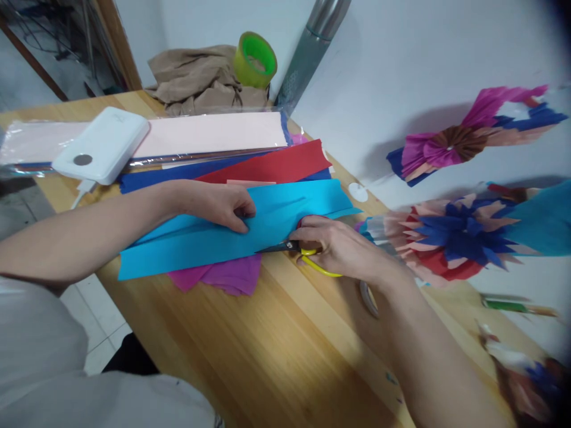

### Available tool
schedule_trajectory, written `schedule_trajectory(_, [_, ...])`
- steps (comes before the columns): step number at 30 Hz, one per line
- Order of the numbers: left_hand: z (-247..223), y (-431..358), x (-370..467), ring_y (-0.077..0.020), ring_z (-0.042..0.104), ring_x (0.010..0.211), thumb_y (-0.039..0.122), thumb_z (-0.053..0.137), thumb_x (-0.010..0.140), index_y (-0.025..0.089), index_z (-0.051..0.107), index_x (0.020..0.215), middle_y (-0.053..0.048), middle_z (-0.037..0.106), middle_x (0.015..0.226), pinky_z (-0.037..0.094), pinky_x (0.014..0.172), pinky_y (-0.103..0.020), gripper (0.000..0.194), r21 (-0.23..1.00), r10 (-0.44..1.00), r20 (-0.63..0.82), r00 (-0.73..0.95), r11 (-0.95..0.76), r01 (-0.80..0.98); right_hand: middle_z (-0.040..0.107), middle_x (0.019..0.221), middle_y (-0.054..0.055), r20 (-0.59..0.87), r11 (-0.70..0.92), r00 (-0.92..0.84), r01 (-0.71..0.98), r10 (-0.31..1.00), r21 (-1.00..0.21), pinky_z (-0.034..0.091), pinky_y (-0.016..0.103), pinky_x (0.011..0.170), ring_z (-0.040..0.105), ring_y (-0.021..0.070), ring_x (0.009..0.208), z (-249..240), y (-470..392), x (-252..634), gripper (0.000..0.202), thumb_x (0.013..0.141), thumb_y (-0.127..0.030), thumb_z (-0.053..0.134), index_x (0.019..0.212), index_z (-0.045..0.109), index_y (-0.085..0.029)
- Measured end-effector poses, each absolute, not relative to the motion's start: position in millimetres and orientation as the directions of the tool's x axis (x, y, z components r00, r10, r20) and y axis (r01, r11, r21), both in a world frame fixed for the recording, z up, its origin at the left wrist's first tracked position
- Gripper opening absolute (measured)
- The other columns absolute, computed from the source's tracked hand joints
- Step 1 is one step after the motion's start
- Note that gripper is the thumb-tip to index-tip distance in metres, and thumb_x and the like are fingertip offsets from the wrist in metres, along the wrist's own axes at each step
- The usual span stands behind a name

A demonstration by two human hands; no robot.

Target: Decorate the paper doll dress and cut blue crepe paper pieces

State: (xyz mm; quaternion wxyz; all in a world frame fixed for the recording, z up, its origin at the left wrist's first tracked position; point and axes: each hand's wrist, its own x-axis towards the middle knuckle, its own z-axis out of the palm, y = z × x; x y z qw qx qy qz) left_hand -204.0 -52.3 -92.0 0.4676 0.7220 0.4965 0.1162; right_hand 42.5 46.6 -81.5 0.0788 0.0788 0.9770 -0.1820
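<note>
A long strip of bright blue crepe paper point(285, 208) lies across the wooden table, with folds along its length. My left hand point(218, 205) rests on its middle, fingers curled and the thumb slightly apart from them; I see nothing held between them. My right hand point(339, 241) is closed around scissors point(323, 271) with yellow-edged handles. Their dark blades point left along the near edge of the blue strip, partly hidden at the paper. Pink-purple crepe paper point(232, 276) sticks out from beneath the blue strip. Just behind lies a red strip point(272, 163), over dark blue paper point(156, 177).
A white power bank point(102, 145) with a cable sits on a plastic-wrapped pale paper pack point(214, 132). Behind are brown cloth point(191, 77), a green tape roll point(255, 59) and a metal bottle point(307, 53). Paper flowers point(464, 232) are along the wall; a small tape roll point(368, 299) lies by my right wrist.
</note>
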Motion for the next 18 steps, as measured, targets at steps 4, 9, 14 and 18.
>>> schedule_trajectory(4, [-91.9,-51.3,-204.1,-0.0099,0.033,0.055,0.027,0.059,0.074,0.019,0.038,0.059,0.005,0.029,0.059,0.026,0.052,-0.025,0.027,0.803,0.812,-0.304,0.499,-0.063,0.592,0.060,0.080,0.004,-0.177,0.926,-0.980,0.152,0.095,-0.345,0.040,0.026,0.068,0.056,0.0165,0.077,-82.9,47.7,41.9,0.015,0.076,-0.016,0.064,0.090,0.071,-0.020])
schedule_trajectory(9, [-93.9,-51.0,-205.1,-0.0101,0.033,0.055,0.028,0.059,0.074,0.019,0.039,0.059,0.005,0.030,0.060,0.026,0.053,-0.025,0.027,0.806,0.800,-0.314,0.512,-0.060,0.589,0.060,0.080,0.004,-0.171,0.930,-0.983,0.129,0.073,-0.344,0.039,0.027,0.070,0.056,0.0170,0.078,-87.5,49.9,39.2,0.014,0.078,-0.018,0.064,0.090,0.070,-0.020])
schedule_trajectory(14, [-95.1,-50.5,-205.8,-0.0100,0.033,0.055,0.028,0.061,0.073,0.019,0.039,0.059,0.005,0.031,0.059,0.026,0.053,-0.025,0.027,0.809,0.794,-0.319,0.518,-0.057,0.585,0.058,0.077,0.003,-0.212,0.922,-0.975,0.138,0.063,-0.363,0.036,0.024,0.064,0.054,0.0143,0.073,-88.9,50.3,36.2,0.004,0.079,-0.019,0.065,0.081,0.067,-0.019])
schedule_trajectory(18, [-94.9,-50.3,-206.0,-0.0096,0.032,0.055,0.027,0.061,0.073,0.019,0.037,0.059,0.006,0.029,0.058,0.024,0.052,-0.025,0.029,0.810,0.791,-0.303,0.532,-0.080,0.581,0.056,0.072,0.001,-0.223,0.909,-0.974,0.135,0.047,-0.396,0.033,0.023,0.060,0.053,0.0120,0.068,-87.9,49.6,33.7,0.010,0.078,-0.012,0.061,0.072,0.064,-0.018])
